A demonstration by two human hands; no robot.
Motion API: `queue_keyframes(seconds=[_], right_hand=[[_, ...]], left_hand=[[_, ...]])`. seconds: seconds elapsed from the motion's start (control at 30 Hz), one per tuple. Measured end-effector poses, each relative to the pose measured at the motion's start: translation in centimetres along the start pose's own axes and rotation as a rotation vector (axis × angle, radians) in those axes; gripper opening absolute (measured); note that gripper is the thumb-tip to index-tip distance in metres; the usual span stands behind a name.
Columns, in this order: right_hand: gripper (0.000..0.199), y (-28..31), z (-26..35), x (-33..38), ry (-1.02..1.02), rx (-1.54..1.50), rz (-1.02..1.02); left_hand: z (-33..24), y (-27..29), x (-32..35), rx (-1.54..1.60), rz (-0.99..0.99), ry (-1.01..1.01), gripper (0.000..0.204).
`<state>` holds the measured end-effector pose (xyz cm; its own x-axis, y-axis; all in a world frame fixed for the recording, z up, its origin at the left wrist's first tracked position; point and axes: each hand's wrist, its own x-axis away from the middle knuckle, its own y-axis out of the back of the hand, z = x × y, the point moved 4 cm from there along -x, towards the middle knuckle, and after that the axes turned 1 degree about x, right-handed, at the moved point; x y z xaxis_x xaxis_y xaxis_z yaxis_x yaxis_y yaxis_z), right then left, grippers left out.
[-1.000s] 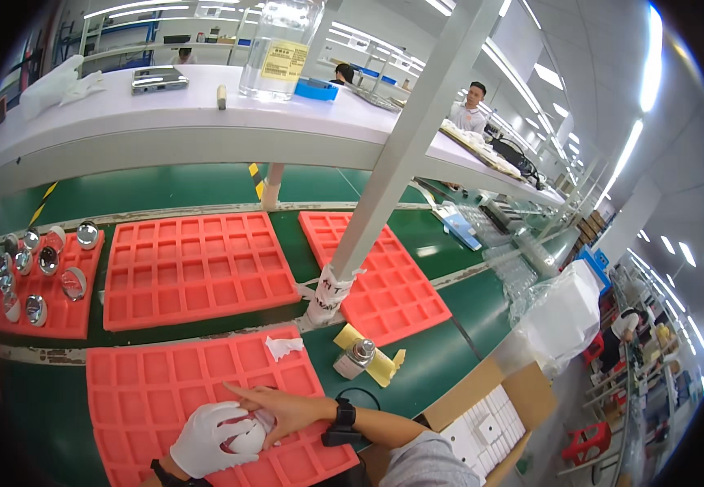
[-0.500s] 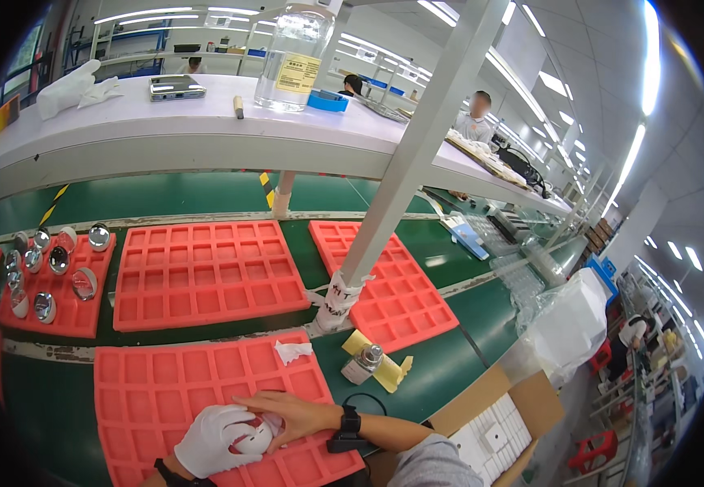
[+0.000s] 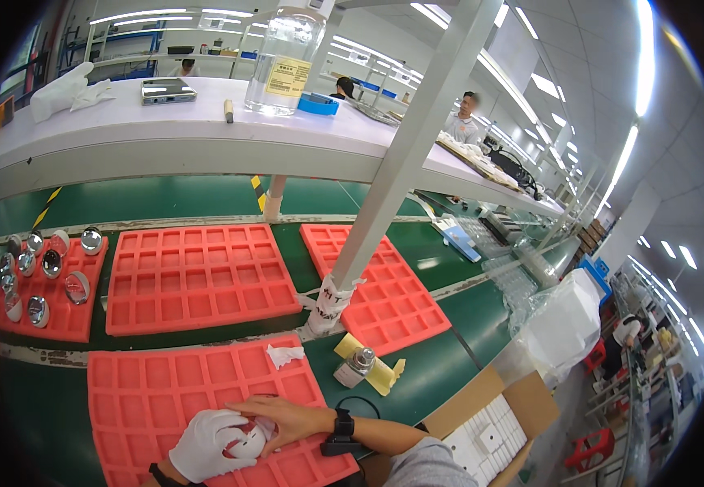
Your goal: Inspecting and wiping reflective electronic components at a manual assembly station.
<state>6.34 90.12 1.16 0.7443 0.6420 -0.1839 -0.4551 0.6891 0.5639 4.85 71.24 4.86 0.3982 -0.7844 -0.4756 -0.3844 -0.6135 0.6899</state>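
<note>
My left hand (image 3: 206, 446), in a white glove, closes around a small rounded white part (image 3: 248, 443) with a dark mark on it. Reddish patches show between the fingers, and I cannot tell whether they are the part's surface or a reflection. My bare right hand (image 3: 285, 422), a black band on its wrist, curls over the same part from the right, thumb and fingers on its far and right sides. Much of the part is hidden by both hands. They hold it over a red tray (image 3: 145, 377) with square pockets. A white scrap of tissue (image 3: 285, 355) lies on the tray's far right corner.
Right of the tray, a metal-capped clear bottle (image 3: 355, 367) stands by yellow paper (image 3: 380, 375). A carton (image 3: 470, 398) of white boxes sits near my right arm. Shiny domed parts (image 3: 51, 262) stand on a far-left tray. A white post (image 3: 393, 174) rises ahead beneath a raised shelf (image 3: 173, 130).
The view has shifted slightly, so the scene sits a little further left. Both hands keep their hold on the white part, with barely any visible change in grip.
</note>
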Motion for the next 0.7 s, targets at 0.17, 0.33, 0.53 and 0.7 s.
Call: queue_keyframes(seconds=[0.17,0.33,0.53,0.7], right_hand=[[0.117,0.2,0.1,0.0,-0.022,-0.019,0.009],[0.116,-0.1,0.2,0.1,-0.047,-0.035,0.032],[0.115,0.4,-0.3,0.0,-0.061,-0.018,0.047],[0.114,0.3,-0.1,0.1,-0.016,-0.043,0.011]], left_hand=[[0.1,-0.1,0.2,0.016,-0.001,-0.01,0.049],[0.0,-0.1,0.2,0.025,0.01,0.0,0.051],[1.0,-0.7,0.4,-0.006,0.008,-0.027,0.055],[1.8,-1.5,1.3,0.081,-0.042,0.019,0.062]])
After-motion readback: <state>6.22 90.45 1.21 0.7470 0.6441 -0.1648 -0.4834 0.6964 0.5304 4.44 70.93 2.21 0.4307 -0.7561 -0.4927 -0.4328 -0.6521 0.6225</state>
